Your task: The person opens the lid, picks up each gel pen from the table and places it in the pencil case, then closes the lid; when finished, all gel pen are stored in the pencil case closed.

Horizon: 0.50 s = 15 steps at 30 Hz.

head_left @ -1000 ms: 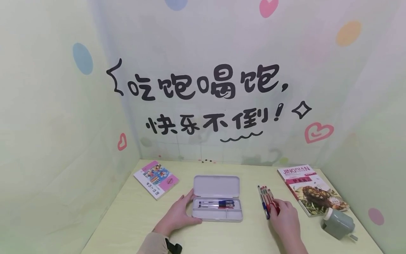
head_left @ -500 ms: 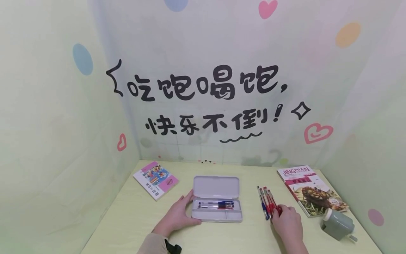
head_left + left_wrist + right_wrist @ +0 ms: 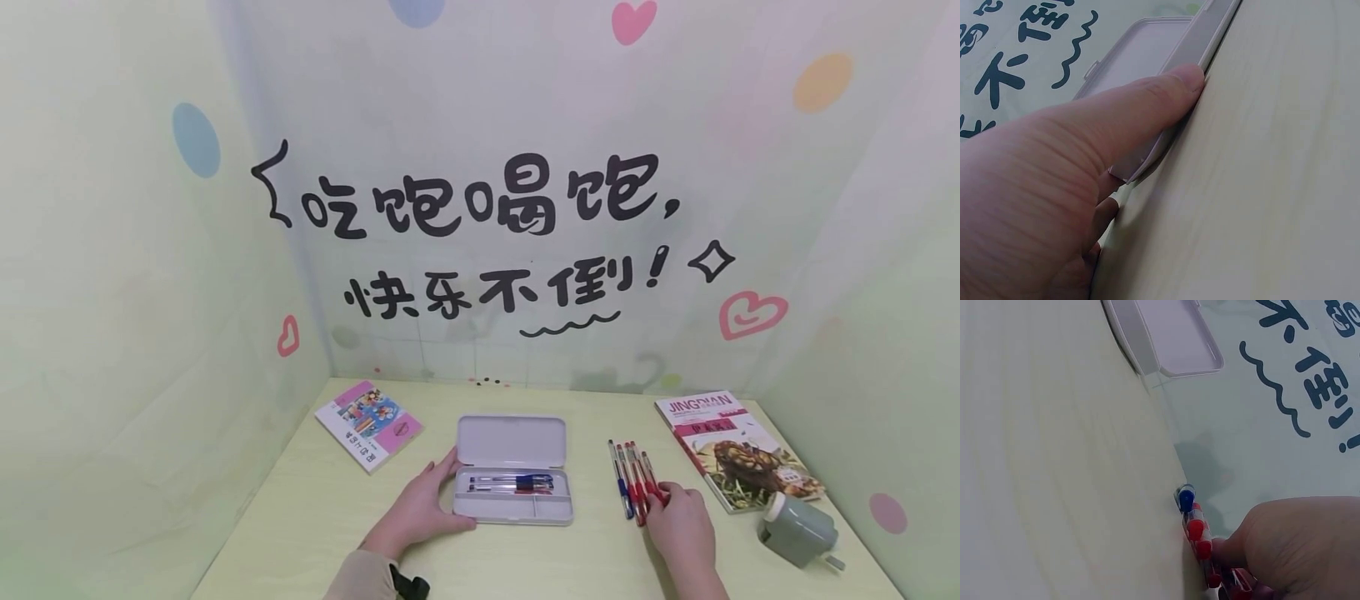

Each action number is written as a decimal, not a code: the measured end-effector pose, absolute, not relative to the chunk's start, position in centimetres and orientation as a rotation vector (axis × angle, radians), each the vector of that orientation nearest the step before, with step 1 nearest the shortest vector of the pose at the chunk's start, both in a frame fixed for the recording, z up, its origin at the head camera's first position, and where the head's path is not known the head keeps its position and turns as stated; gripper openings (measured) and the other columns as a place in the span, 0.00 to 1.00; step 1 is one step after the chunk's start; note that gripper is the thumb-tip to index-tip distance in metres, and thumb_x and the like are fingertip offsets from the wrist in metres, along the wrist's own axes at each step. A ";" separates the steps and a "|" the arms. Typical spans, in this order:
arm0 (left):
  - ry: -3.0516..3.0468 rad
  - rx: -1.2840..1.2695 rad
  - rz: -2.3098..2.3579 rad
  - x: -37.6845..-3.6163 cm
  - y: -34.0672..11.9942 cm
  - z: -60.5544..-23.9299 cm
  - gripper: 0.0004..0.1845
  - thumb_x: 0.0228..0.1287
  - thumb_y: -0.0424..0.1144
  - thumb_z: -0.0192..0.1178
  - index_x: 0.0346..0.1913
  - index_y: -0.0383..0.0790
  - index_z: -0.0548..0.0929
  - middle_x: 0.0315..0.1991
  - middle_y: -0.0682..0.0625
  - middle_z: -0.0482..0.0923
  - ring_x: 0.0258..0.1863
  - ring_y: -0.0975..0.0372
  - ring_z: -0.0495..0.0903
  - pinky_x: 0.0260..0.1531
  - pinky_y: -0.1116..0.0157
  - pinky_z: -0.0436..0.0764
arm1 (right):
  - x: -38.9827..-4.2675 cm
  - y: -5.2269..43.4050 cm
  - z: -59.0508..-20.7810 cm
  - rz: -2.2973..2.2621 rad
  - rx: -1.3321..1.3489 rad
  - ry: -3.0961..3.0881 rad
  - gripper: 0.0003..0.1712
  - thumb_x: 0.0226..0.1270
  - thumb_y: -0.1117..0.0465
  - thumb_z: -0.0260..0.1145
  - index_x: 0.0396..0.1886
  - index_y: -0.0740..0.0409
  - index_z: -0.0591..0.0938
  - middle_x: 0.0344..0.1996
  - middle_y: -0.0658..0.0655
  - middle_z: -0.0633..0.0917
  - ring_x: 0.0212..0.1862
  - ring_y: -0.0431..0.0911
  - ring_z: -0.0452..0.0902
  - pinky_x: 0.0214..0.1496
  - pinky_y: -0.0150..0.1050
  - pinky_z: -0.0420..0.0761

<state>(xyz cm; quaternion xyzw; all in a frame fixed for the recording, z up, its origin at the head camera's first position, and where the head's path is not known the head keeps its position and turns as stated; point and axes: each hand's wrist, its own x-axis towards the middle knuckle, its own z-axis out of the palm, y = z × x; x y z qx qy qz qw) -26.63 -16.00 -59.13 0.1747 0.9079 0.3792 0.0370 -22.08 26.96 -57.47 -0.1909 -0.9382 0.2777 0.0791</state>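
The right hand is resting on the table with its fingertips touching the near ends of a small row of pens; in the right wrist view the thumb is lying against the capped ends, one blue cap and several red, but whether a pen is actually pinched there cannot be told, since the fingers are hidden behind the back of the hand. The pens are lying side by side, just to the right of the open pencil case, between it and a cookbook.

The left hand is lying with relaxed fingers against the left end of the case, its thumb pressing along the rim, steadying it. A few pens are already lying in the case's upper compartment; the narrow lower one looks bare.

To do this well, the right hand should probably be singling out one pen, rolling it away from its neighbours before lifting, so the rest are not scattering. The left hand would do best bracing the case so it is not sliding while a pen is being laid in lengthwise beside the others

A small book is lying to the far left, and a green sharpener is sitting at the right edge
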 end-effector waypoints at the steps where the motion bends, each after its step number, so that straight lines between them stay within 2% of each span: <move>1: 2.787 0.533 1.161 -26.6 -16.0 -59.1 0.75 0.44 0.64 0.86 0.90 0.40 0.54 0.83 0.55 0.72 0.84 0.26 0.58 0.82 0.25 0.59 | -22.1 27.0 -57.5 0.843 -0.572 -2.802 0.24 0.78 0.61 0.64 0.63 0.77 0.81 0.50 0.79 0.80 0.49 0.68 0.82 0.50 0.65 0.84; 5: 2.784 0.530 1.160 -26.6 -16.0 -59.2 0.75 0.44 0.64 0.86 0.90 0.40 0.54 0.83 0.54 0.72 0.84 0.26 0.58 0.82 0.25 0.59 | -22.1 27.1 -57.6 0.862 -0.571 -2.785 0.25 0.79 0.61 0.63 0.64 0.77 0.80 0.49 0.78 0.81 0.49 0.68 0.82 0.49 0.65 0.84; 10: 2.783 0.519 1.156 -26.6 -16.0 -59.2 0.75 0.44 0.65 0.86 0.90 0.41 0.54 0.83 0.54 0.71 0.84 0.26 0.57 0.82 0.25 0.59 | -21.8 27.0 -57.4 0.861 -0.559 -2.751 0.25 0.79 0.62 0.60 0.66 0.78 0.78 0.51 0.80 0.82 0.52 0.71 0.82 0.53 0.69 0.83; 15: 2.787 0.520 1.153 -26.6 -16.0 -59.2 0.76 0.44 0.65 0.86 0.90 0.40 0.53 0.83 0.55 0.72 0.84 0.27 0.58 0.82 0.25 0.59 | -21.6 26.7 -57.1 0.842 -0.569 -2.729 0.24 0.79 0.62 0.59 0.65 0.76 0.80 0.53 0.80 0.82 0.53 0.73 0.82 0.53 0.69 0.84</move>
